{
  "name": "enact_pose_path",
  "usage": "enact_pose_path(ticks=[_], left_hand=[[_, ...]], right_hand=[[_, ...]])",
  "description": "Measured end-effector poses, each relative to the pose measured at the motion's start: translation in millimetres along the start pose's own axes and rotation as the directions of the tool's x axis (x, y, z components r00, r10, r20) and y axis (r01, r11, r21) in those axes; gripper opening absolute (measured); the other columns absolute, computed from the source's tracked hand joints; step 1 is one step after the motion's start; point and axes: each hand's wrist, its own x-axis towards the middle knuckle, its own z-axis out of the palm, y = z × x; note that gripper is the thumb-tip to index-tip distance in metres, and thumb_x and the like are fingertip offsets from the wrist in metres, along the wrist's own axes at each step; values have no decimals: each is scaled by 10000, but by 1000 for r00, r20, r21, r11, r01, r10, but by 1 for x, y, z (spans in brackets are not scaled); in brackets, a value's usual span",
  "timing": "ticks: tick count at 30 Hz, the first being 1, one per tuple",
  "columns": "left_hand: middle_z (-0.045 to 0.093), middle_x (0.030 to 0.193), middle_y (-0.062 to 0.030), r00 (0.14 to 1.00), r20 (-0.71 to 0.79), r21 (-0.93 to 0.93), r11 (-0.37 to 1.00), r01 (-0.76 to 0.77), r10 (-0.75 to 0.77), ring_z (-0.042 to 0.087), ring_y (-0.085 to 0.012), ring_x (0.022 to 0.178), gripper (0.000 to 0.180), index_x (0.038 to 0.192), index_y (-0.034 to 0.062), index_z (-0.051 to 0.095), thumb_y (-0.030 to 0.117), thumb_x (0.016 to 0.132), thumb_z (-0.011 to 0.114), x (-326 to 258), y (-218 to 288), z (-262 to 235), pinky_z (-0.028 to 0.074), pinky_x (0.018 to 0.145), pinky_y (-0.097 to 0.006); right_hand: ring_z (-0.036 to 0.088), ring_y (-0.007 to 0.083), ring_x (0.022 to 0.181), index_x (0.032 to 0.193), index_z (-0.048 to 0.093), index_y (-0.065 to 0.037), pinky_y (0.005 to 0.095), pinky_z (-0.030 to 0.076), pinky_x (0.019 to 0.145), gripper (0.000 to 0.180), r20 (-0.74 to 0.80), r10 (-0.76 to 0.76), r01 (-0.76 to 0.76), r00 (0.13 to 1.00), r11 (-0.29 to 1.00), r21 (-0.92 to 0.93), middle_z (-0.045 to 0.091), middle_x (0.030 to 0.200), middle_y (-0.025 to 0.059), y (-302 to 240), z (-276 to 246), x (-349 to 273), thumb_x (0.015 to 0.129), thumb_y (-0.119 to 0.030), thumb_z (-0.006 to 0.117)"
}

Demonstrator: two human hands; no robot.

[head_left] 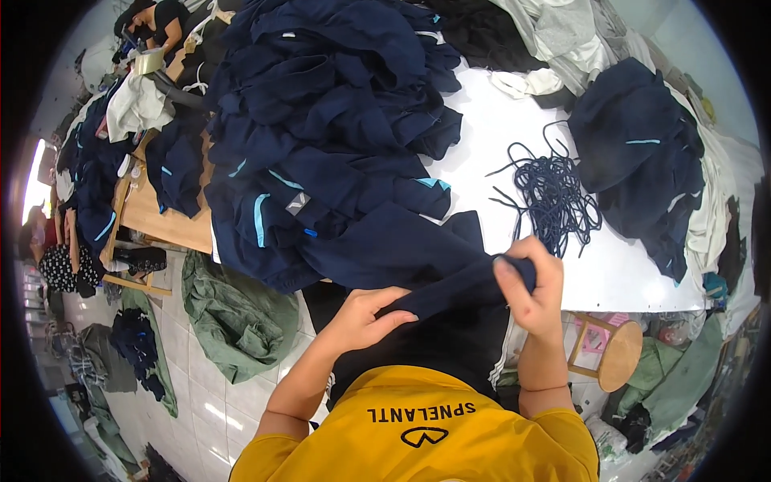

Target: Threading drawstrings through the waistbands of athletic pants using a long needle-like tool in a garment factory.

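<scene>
Both my hands hold a navy garment, its edge stretched between them at the table's near side. My left hand pinches one end of that edge between thumb and fingers. My right hand grips the other end, fingers curled over the fabric and thumb on top. The rest of the cloth runs back to a large heap of navy garments, some with light blue strips. Beyond my right hand, a tangled bunch of navy cords lies on the white table.
More navy garments pile up at the table's right, beside pale cloth. A round wooden stool stands below the right edge. A green cloth sack sits on the floor at left. Another person is at far left.
</scene>
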Motion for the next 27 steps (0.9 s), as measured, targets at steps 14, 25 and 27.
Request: enact_pose_path(ticks=[14,25,27], left_hand=[[666,765,-99,902,-323,754,654,62,287,638,-240,645,210,907,56,687,10,702,684,25,2,-67,494,567,-330],[572,627,-86,714,-337,817,568,-103,614,513,-210,482,187,887,22,678,23,703,712,37,32,-77,404,468,-303],[563,610,-78,774,-220,760,602,-246,594,521,-219,482,200,859,25,682,7,662,714,53,54,-47,403,465,-305]], right_hand=[[592,287,532,1006,583,-48,333,449,477,300,89,-152,170,984,952,-256,572,620,127,-15,25,-29,707,-42,606],[562,195,1017,1335,418,-44,318,443,889,623,256,39,-111,966,956,273,570,1111,109,6,47,-2,774,-77,689],[539,260,1098,1384,332,-83,353,415,943,709,262,-60,-30,963,944,329,529,1201,169,18,84,7,789,-139,713]])
